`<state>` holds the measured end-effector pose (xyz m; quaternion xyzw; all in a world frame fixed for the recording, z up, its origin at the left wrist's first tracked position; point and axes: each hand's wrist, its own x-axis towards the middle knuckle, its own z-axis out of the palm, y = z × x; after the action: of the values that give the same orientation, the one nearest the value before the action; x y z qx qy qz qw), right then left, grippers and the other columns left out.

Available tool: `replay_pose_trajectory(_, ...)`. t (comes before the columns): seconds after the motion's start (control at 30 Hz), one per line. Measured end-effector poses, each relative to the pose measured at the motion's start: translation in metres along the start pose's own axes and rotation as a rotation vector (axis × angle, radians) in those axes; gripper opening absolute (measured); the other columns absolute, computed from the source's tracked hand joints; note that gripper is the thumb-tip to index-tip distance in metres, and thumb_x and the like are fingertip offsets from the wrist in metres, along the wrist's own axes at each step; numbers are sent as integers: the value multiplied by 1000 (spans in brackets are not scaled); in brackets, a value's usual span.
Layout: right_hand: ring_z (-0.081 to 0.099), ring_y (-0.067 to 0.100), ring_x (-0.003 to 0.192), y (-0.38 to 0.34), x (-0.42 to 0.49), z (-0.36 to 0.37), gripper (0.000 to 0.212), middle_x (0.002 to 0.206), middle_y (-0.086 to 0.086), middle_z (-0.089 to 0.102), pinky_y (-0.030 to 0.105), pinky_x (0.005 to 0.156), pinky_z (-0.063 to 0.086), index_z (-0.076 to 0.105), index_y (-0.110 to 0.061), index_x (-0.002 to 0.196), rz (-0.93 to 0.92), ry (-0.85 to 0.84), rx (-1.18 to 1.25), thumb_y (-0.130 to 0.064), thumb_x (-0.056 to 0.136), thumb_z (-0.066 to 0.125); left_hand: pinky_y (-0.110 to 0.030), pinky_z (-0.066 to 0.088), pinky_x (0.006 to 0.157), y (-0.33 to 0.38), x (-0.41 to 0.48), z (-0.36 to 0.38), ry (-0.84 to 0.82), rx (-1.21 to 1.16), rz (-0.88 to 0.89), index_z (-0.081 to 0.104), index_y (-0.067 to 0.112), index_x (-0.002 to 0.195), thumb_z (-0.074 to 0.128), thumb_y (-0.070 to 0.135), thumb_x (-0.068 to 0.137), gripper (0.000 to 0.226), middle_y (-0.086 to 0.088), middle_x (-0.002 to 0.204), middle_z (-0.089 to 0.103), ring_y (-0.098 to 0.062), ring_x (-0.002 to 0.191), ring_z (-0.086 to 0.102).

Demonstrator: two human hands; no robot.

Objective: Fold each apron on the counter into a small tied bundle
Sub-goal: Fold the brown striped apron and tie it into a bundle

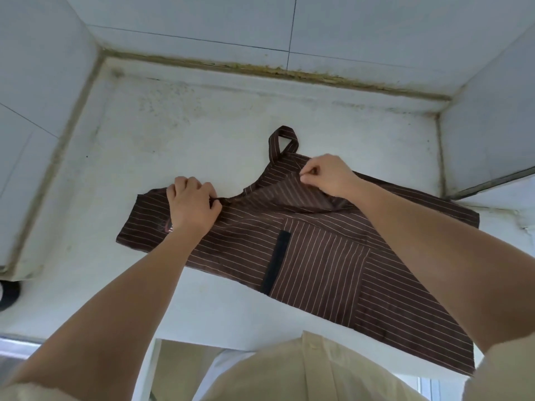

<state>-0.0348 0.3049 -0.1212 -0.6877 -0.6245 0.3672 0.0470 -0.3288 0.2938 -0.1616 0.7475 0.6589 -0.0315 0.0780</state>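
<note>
Pinching the apron (318,256), left hand (191,206) and right hand (330,175) curl.

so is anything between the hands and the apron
Nothing visible. The left hand and the right hand both pinch the upper edge of the apron, which lies on the counter with nothing on top of it.

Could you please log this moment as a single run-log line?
apron: brown striped, spread on counter | left hand: pinches upper edge | right hand: pinches bib edge | bundle: not yet tied
</note>
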Motion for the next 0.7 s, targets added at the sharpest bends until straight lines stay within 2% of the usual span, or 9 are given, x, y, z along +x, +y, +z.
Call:
replay_pose_trajectory(0.07,62,15,98,-3,9,-1,12,107,-3,70,32,91,49,71,-21,102,-14,237,57,-24,92,64,-43,30,100,-4,3,-4,43,-46,-33,67,19,100,54,36,91,23,-6,105,60,-31,114,40)
replay_pose_trajectory(0.13,62,15,92,-7,19,0,9,99,-3,69,32,85,51,70,-20,99,-7,339,85,-22,92,64,-42,31,98,-5,6,-6,22,-32,-59,68,19,96,53,37,90,24,-5,103,59,-29,113,40)
replay_pose_trajectory(0.3,58,16,84,-17,40,7,10,89,-5,60,34,78,50,67,-22,101,3,273,52,-24,94,59,-41,32,100,-2,14,-1,-13,-48,-51,64,18,107,52,34,90,26,-6,113,57,-29,116,41)
replay_pose_trajectory(0.43,63,17,79,-17,54,13,9,86,-3,63,33,75,51,65,-19,102,-22,311,100,-22,96,59,-37,35,97,15,28,3,18,-258,141,65,19,110,51,42,92,32,-3,117,60,-25,116,45)
replay_pose_trajectory(0.53,69,13,76,-13,61,18,6,82,-7,63,26,74,50,62,-16,100,-75,248,257,-14,95,59,-35,34,100,37,41,8,-109,-313,216,63,24,119,52,56,91,43,2,123,57,-21,120,44)
replay_pose_trajectory(0.6,68,12,81,-10,63,21,16,91,-6,63,23,77,50,61,-16,107,-74,174,333,-9,93,60,-34,36,98,49,48,13,-180,-299,210,62,25,120,53,60,89,48,2,122,57,-21,117,46)
replay_pose_trajectory(0.7,63,14,85,-7,65,22,46,111,0,57,23,81,52,49,-17,131,-78,149,342,-2,89,61,-32,41,89,58,54,16,-168,-335,174,65,22,109,57,46,93,30,0,107,63,-20,104,53)
